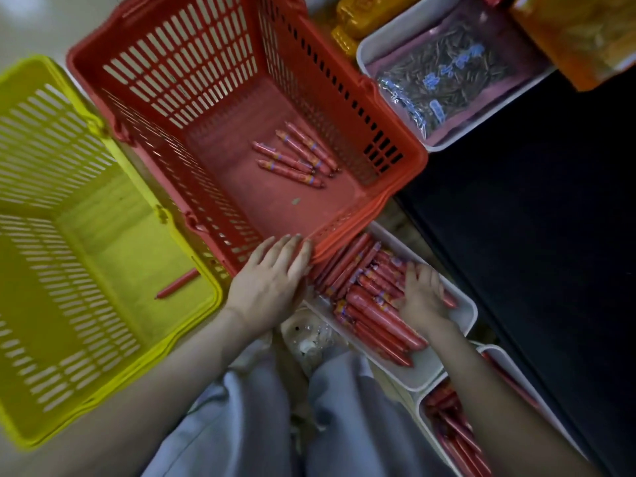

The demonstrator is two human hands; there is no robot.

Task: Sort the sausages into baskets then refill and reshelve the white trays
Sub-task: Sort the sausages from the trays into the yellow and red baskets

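Note:
A white tray (464, 316) full of red sausages (371, 304) lies on the floor in front of me. My right hand (421, 294) rests on the pile with its fingers curled over some sausages. My left hand (275, 280) lies flat, fingers straight, against the near corner of the red basket (395, 139). Several thin sausages (296, 154) lie on that basket's floor. The yellow basket (203, 287) to the left holds one thin sausage (177, 284).
A second white tray (499, 356) with more sausages sits at the lower right. Another white tray (364, 60) with a bag of dark snacks stands at the top right, beside yellow and orange packs. A dark shelf base runs along the right. My knees fill the bottom centre.

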